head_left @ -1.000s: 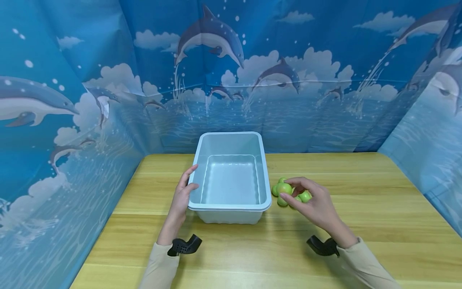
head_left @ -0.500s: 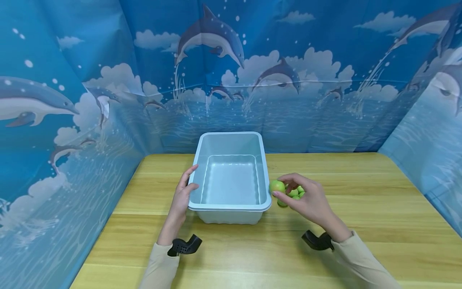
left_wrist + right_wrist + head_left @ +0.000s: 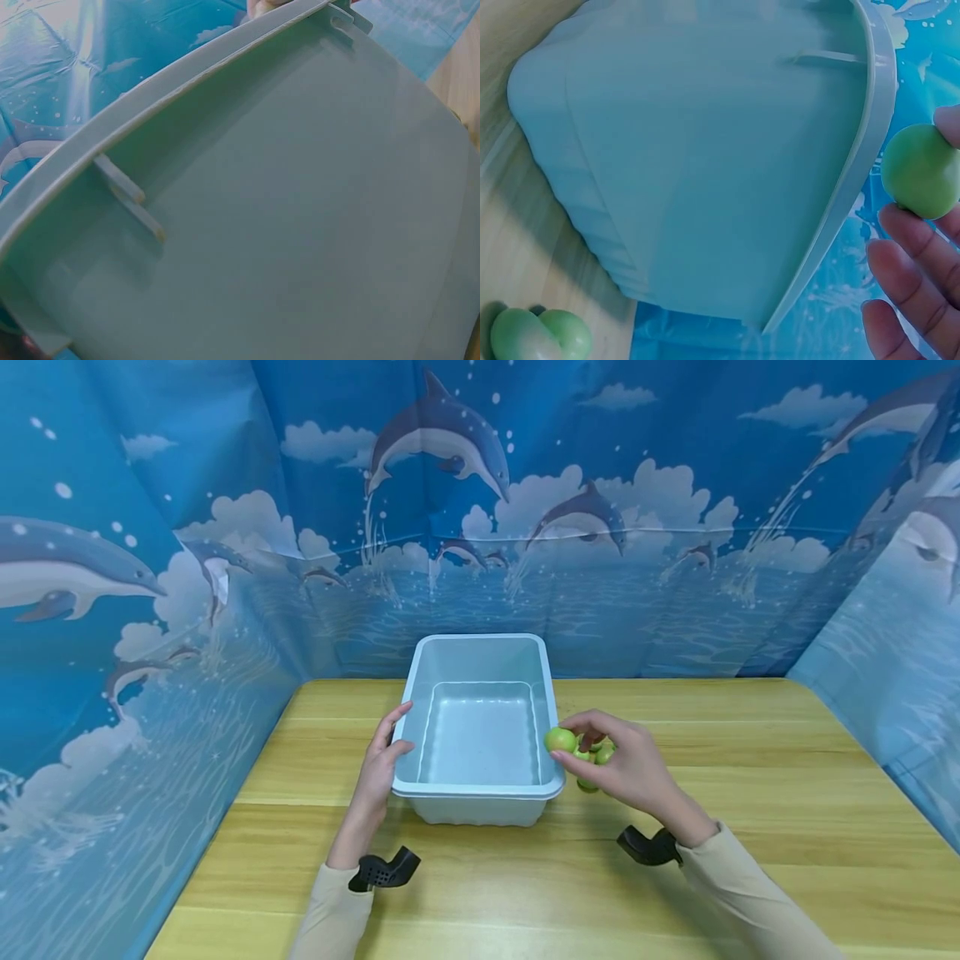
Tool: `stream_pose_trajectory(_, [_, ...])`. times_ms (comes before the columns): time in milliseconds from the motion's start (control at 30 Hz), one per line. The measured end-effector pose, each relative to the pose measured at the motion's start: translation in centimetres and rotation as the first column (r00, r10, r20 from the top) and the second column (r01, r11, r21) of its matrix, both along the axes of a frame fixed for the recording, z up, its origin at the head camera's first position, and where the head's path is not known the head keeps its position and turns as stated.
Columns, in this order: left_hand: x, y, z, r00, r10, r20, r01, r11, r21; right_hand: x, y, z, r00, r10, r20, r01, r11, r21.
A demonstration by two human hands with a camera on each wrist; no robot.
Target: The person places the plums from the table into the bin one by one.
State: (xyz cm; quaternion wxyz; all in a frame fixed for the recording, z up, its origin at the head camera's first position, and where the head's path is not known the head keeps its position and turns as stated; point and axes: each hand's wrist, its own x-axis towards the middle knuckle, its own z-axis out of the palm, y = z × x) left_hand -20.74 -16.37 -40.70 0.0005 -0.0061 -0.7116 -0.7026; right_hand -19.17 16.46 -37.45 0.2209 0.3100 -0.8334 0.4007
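Note:
A light blue-grey plastic tub (image 3: 480, 735) stands on the table with bare floor showing inside. My left hand (image 3: 377, 768) grips its left rim, thumb over the edge; in the left wrist view the tub's outer wall (image 3: 300, 180) covers most of the picture. Between thumb and fingertips my right hand (image 3: 626, 764) pinches a small round green fruit (image 3: 560, 740) at the tub's right rim. The right wrist view has this green fruit (image 3: 921, 171) level with the rim, on its outer side. Several more green fruits (image 3: 605, 752) lie on the table beneath the right hand, partly hidden by it.
The wooden table (image 3: 750, 793) reaches back to a blue curtain (image 3: 480, 568) printed with dolphins and clouds, which also hangs at both sides. A black wrist mount (image 3: 386, 868) sits on each forearm. Two loose fruits (image 3: 525, 335) lie beside the tub's base.
My right hand has carried the green fruit leftward and slightly up, from above the other fruits to the tub's right rim. The left hand and the tub have stayed put.

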Motion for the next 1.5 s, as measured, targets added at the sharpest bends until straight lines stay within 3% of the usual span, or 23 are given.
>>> stream_pose_trajectory(333, [0.0, 0.1, 0.1, 1.0, 0.004, -0.01, -0.004, 1.0, 0.001, -0.5, -0.4, 0.4, 1.0, -0.006, -0.009, 0.007, 1.0, 0.027])
stream_pose_trajectory(1500, [0.0, 0.1, 0.1, 1.0, -0.004, -0.025, 0.004, 1.0, 0.01, -2.0, -1.9, 1.5, 0.996, 0.089, 0.029, -0.093, 0.981, 0.168])
